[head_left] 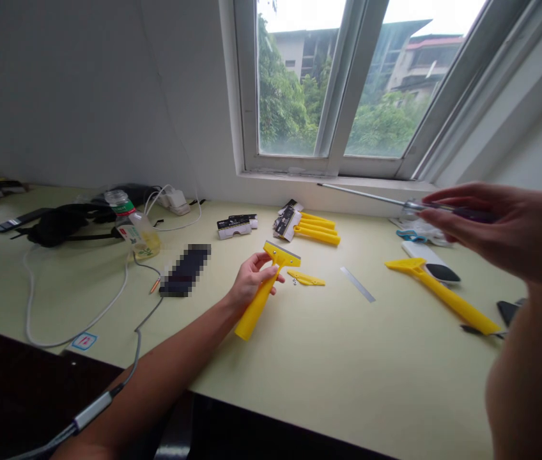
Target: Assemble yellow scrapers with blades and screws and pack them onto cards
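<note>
My left hand (253, 281) is closed around the neck of a yellow scraper (257, 310), whose head with a metal blade edge and two screws points up and away. Raised at the right, my right hand (496, 223) grips a screwdriver (371, 193); its long thin shaft points left, well apart from the scraper. On the table just beyond my left hand lie a yellow plastic clamp piece (307, 278) and a few tiny screws (294, 282). A loose flat metal blade (357, 284) rests farther right. Another yellow scraper handle (448, 300) lies below my right hand.
Several yellow scrapers (317, 229) with black-and-white card covers lie near the wall, beside black-and-white packets (236, 226). Leftward are a dark pixelated rectangle (185, 271), a bottle (135, 225), cables (103, 317) and a black strap (67, 223). A white-and-black object (431, 262) lies right.
</note>
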The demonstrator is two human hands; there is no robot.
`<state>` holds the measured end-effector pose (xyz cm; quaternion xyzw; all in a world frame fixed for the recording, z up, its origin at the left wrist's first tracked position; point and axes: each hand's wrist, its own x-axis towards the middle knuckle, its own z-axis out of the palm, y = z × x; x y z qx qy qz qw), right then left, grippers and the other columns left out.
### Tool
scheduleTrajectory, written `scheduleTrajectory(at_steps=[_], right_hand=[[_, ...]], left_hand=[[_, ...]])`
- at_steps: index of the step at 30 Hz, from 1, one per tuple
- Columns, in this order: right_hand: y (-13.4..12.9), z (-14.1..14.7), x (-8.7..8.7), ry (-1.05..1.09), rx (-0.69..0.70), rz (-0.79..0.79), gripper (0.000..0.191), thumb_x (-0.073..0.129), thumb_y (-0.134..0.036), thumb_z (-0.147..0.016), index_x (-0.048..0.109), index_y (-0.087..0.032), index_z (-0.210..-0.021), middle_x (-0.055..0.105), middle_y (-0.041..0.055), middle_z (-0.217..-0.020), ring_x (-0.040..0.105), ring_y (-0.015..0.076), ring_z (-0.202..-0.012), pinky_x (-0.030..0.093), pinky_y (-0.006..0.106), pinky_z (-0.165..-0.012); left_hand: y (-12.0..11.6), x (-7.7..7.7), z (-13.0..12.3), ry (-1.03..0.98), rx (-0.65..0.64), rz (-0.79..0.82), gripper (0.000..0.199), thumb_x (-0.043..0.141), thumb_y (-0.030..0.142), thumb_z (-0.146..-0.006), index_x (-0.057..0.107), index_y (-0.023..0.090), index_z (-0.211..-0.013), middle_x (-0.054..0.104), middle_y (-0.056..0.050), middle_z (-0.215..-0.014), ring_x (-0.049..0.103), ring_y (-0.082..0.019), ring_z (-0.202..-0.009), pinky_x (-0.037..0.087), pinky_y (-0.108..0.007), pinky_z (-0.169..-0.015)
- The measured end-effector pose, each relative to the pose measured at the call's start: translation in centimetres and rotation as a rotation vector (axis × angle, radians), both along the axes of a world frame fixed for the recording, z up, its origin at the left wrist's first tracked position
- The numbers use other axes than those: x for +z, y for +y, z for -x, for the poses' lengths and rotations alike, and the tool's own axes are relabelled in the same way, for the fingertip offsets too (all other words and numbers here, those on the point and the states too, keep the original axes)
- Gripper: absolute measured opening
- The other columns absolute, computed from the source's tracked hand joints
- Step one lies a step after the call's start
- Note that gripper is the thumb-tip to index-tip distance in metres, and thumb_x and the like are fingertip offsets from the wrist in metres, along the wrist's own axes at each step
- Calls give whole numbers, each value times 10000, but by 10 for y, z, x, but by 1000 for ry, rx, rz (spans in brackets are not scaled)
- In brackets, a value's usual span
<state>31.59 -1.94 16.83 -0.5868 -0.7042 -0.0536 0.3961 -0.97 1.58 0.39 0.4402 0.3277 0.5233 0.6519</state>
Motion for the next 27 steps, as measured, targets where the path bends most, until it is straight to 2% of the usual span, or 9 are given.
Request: scheduleTrajectory(at_steps=[3, 6, 9, 14, 22, 27], right_hand=[[-18, 9, 3, -34, 282, 72, 423, 715, -531, -718, 745, -216, -998, 734, 71, -784, 620, 113, -587, 484, 243, -547], [-17, 20, 0, -147, 392, 130, 348, 721, -473, -727, 768, -220, -961, 687, 34, -645, 545, 86, -493, 418, 222, -459], [-10, 29, -2, -173, 393, 137, 292, 705, -431, -742, 777, -220, -931, 644, 11, -579, 511, 87, -465, 402, 225, -449], [-5, 36, -4, -211, 375, 179, 256, 695, -406, -748, 778, -231, -915, 654, 1, -609, 511, 87, -488, 418, 222, -487], [3, 35, -12, -232, 365, 165, 275, 681, -486, -739, 771, -267, -879, 624, -10, -574, 518, 108, -470, 421, 237, -471], [5, 36, -13, -266, 341, 208, 241, 677, -436, -762, 765, -252, -891, 632, -14, -591, 530, 101, -503, 419, 232, -514]], left_hand=[[1, -1, 0, 13, 32, 4, 459, 777, 268, -685, 535, 145, -1055, 514, -142, -1277, 674, -152, -675, 484, -208, -422], [1, -2, 0, 11, 47, -3, 454, 772, 265, -694, 529, 144, -1058, 509, -139, -1272, 671, -151, -675, 476, -203, -419], [2, -3, 1, 1, 41, -11, 447, 770, 265, -701, 529, 141, -1057, 509, -137, -1265, 668, -151, -678, 466, -201, -416], [1, -3, 0, -10, 37, -4, 453, 784, 282, -685, 544, 148, -1045, 510, -132, -1272, 668, -150, -677, 458, -206, -411], [-1, 0, -1, -18, 35, 0, 464, 796, 294, -666, 553, 157, -1036, 512, -131, -1297, 666, -144, -676, 453, -201, -410], [-2, 1, -1, -28, 23, -3, 443, 786, 285, -681, 552, 154, -1035, 507, -129, -1296, 666, -145, -681, 455, -206, -411]])
